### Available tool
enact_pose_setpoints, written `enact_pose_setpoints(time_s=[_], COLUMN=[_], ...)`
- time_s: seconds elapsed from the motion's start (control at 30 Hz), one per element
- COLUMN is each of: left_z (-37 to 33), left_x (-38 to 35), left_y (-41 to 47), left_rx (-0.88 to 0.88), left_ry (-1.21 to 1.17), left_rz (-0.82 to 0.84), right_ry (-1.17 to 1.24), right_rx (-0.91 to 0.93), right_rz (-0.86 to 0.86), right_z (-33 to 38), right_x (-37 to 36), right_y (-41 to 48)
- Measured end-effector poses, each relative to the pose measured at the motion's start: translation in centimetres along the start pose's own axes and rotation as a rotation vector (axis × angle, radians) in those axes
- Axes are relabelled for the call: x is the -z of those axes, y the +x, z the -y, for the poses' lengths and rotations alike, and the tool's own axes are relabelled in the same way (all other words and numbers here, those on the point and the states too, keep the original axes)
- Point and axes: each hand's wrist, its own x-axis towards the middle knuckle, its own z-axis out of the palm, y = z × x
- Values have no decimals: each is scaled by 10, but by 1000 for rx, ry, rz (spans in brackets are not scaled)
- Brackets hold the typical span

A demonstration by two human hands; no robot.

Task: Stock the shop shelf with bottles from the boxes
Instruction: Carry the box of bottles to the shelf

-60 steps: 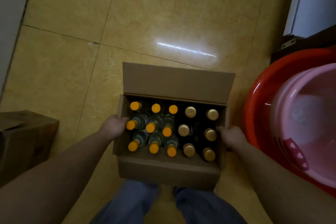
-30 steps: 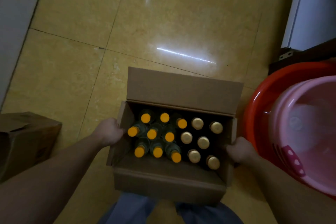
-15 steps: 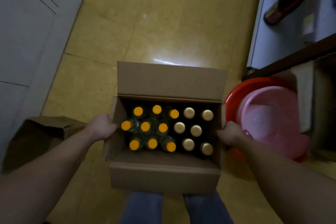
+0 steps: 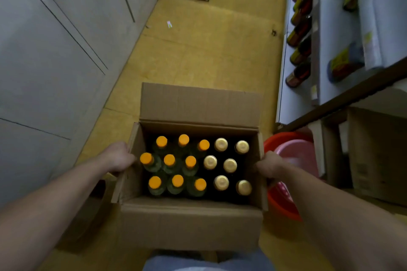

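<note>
box: i hold the cardboard box at waist height, flaps open, its long axis running left to right between my hands.
left hand: my left hand is clamped on the box's left wall, fingers curled over the side flap.
right hand: my right hand is pressed against the right wall; fingers wrap out of sight, so i judge them closed on the box.
bottles: orange-capped bottles fill the left part, gold-capped bottles the right part; all stand upright, caps up.
key relation: the shelf lies ahead and to my right, so the gold-capped side and my right hand are nearer to it.
edges: the shelf's front edge runs away from me; jars already line it.
open room: bare floor ahead; a red basin sits just right of the box, a grey wall to the left.
next move, my judgement: set the box down near the shelf, clear of the basin.
</note>
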Motion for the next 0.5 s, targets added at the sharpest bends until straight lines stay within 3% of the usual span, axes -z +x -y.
enact_pose_setpoints(time_s=[0.5], left_z=[-35], left_x=[47], left_y=[7], left_rx=[65], left_ry=[29], left_rz=[-33], right_ry=[6], right_rx=[47], right_rz=[69], right_z=[47], right_x=[49], right_y=[13])
